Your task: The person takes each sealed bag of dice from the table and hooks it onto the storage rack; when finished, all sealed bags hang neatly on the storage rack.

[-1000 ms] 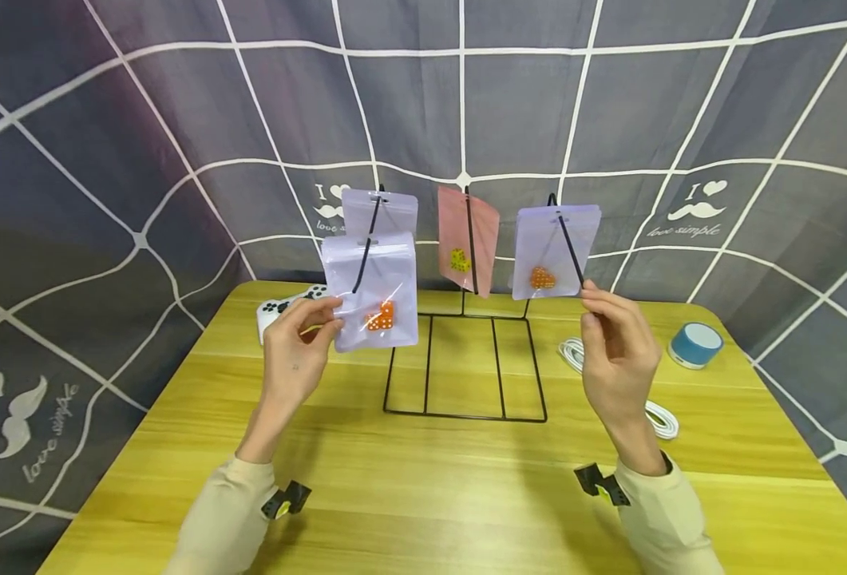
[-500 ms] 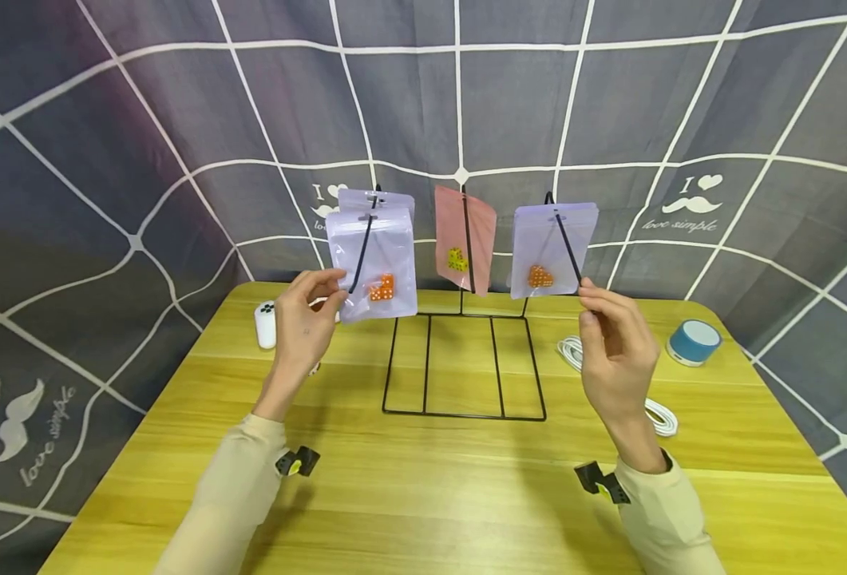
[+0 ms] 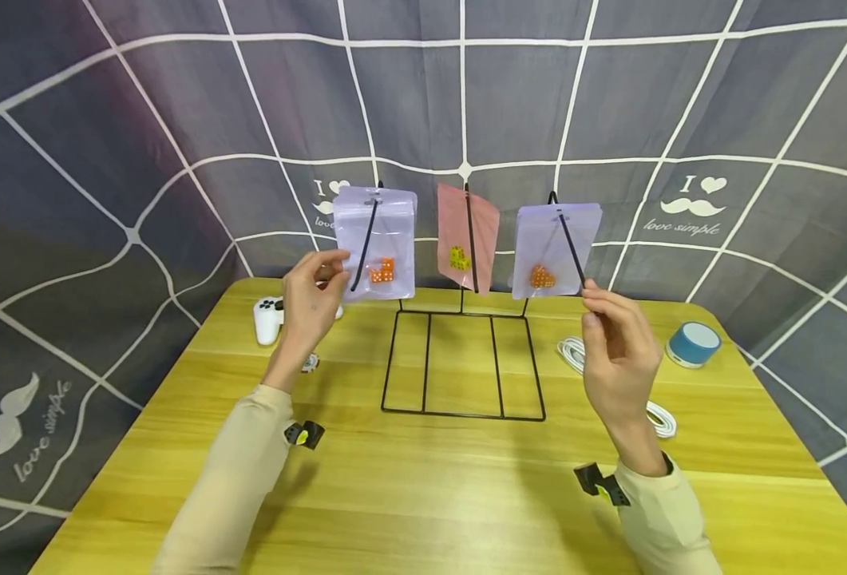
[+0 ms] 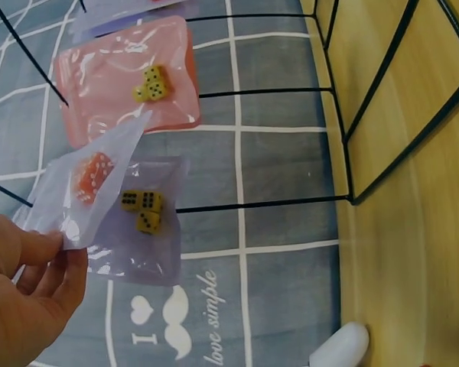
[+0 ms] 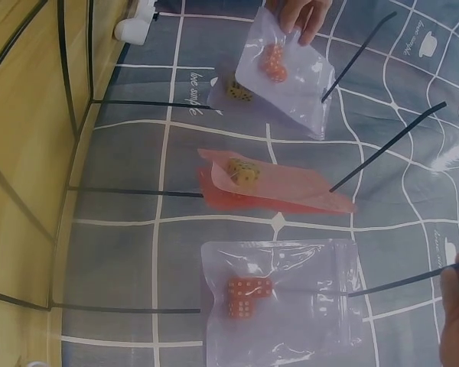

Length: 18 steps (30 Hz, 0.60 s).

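Note:
My left hand (image 3: 315, 295) pinches the edge of a translucent purple zip bag (image 3: 397, 239) with orange dice (image 3: 382, 271) inside. That bag hangs by its top hole on the left hook (image 3: 365, 245) of a black wire rack (image 3: 427, 363). Behind it on the same hook is another purple bag (image 4: 141, 260) with yellow dice, seen in the left wrist view. A pink bag (image 3: 485, 231) with yellow dice hangs on the middle hook. On the right hook (image 3: 571, 251) is a purple bag (image 3: 527, 239) with orange dice; my right hand (image 3: 620, 343) pinches that hook's tip.
A white game controller (image 3: 267, 319) lies behind my left hand, with a small round disc (image 3: 310, 363) nearby. Coiled white cables (image 3: 660, 419) and a blue cylindrical speaker (image 3: 694, 343) sit at the right. A grey grid-patterned cloth (image 3: 531, 104) hangs behind the wooden table (image 3: 452, 495).
My left hand has pushed the purple bag up and back along the left hook, close against the bag behind it. My right hand stays on the right hook's tip.

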Available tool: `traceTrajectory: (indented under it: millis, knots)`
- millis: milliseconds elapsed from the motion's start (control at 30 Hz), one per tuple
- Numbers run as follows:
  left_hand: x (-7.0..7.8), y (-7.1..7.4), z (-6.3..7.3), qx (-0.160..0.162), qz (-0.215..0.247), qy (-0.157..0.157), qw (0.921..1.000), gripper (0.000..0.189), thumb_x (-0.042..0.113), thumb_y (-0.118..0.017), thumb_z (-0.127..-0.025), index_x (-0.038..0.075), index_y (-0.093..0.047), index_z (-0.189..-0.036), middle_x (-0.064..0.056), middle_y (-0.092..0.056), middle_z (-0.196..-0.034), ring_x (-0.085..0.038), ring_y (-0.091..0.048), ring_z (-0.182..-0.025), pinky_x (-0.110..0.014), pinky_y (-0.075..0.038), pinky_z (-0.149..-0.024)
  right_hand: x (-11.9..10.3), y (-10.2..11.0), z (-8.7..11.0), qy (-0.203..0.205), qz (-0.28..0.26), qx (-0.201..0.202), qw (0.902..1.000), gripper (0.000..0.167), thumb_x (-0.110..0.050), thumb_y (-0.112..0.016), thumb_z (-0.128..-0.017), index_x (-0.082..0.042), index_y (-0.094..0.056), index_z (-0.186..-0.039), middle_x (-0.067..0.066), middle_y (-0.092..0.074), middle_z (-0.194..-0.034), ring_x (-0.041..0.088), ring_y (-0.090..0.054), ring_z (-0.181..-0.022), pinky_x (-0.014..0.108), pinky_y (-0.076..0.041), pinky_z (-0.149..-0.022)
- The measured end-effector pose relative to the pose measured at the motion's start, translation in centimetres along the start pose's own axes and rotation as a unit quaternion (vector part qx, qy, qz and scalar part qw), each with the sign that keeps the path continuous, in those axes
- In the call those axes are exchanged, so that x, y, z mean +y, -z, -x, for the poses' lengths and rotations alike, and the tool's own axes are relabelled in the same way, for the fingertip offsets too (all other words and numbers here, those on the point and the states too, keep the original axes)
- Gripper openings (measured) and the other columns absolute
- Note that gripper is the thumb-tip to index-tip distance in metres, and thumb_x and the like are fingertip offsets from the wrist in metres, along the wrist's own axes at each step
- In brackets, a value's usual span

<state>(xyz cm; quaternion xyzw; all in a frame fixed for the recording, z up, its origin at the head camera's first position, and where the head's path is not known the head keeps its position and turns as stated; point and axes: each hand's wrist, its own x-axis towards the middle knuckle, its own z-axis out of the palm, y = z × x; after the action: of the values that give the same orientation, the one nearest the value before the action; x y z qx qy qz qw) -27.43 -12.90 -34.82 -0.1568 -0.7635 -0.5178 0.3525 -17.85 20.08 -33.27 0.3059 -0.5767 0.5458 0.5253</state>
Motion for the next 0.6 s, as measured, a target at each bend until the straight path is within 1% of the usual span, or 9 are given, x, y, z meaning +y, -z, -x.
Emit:
traceTrajectory:
  millis: [100,233,300,467,533,600]
  knots:
    - [-0.3,-0.1,0.0,0.007,-0.014,-0.001,0.9999,0.023,-0.012,-0.066,-0.081,-0.001,-0.071,-0.101,-0.011,-0.061,-0.082,-0.025,-0.065,-0.075,-0.014,-0.048,-0.062,-0.1,-0.1,0.0,-0.002,-0.003,0.000,1.0000,0.012,0.012,-0.059,-0.087,0.023,-0.057,-0.088,0.032,-0.059,-0.093,0.037,-0.062,-0.101,0.035,-0.052,-0.090]
    - [-0.7,-0.1,0.1,0.018,-0.027,-0.006,0.9995,0.025,-0.014,-0.066,-0.080,-0.001,-0.071,-0.101,-0.011,-0.060,-0.083,-0.025,-0.065,-0.073,-0.020,-0.051,-0.060,0.0,-0.3,-0.1,-0.003,-0.004,0.000,1.0000,0.011,0.013,-0.058,-0.087,0.023,-0.058,-0.089,0.031,-0.059,-0.093,0.037,-0.062,-0.101,0.034,-0.052,-0.090]
    - [-0.8,-0.2,0.1,0.020,-0.029,-0.007,0.9994,0.026,-0.013,-0.066,-0.080,-0.001,-0.071,-0.102,-0.012,-0.060,-0.084,-0.025,-0.065,-0.074,-0.021,-0.051,-0.061,0.0,-0.3,-0.2,-0.003,-0.001,0.000,1.0000,0.011,0.013,-0.058,-0.087,0.024,-0.058,-0.089,0.031,-0.059,-0.093,0.037,-0.062,-0.102,0.035,-0.052,-0.091]
    - [-1.1,-0.7,0.4,0.016,-0.032,-0.004,0.9993,0.026,-0.009,-0.068,-0.081,0.001,-0.070,-0.105,-0.012,-0.059,-0.086,-0.023,-0.065,-0.076,-0.015,-0.049,-0.062,-0.1,0.1,-0.3,-0.002,0.015,-0.007,0.9999,0.015,0.009,-0.057,-0.089,0.024,-0.057,-0.090,0.033,-0.059,-0.095,0.038,-0.061,-0.103,0.035,-0.051,-0.091]
    - [-1.3,-0.9,0.5,0.012,-0.034,-0.006,0.9993,0.026,-0.008,-0.068,-0.082,0.001,-0.070,-0.107,-0.012,-0.060,-0.087,-0.023,-0.065,-0.077,-0.015,-0.050,-0.064,-0.2,0.4,-0.3,-0.002,0.022,-0.012,0.9997,0.017,0.008,-0.057,-0.090,0.024,-0.057,-0.091,0.033,-0.059,-0.096,0.038,-0.060,-0.104,0.035,-0.051,-0.092]
    - [-1.3,-1.1,0.6,0.007,-0.031,-0.005,0.9995,0.028,-0.007,-0.068,-0.083,0.002,-0.069,-0.109,-0.013,-0.061,-0.091,-0.023,-0.065,-0.081,-0.018,-0.052,-0.068,-0.3,0.6,-0.3,-0.003,0.031,-0.018,0.9993,0.016,0.009,-0.057,-0.089,0.024,-0.057,-0.094,0.033,-0.059,-0.098,0.038,-0.060,-0.106,0.035,-0.050,-0.093]
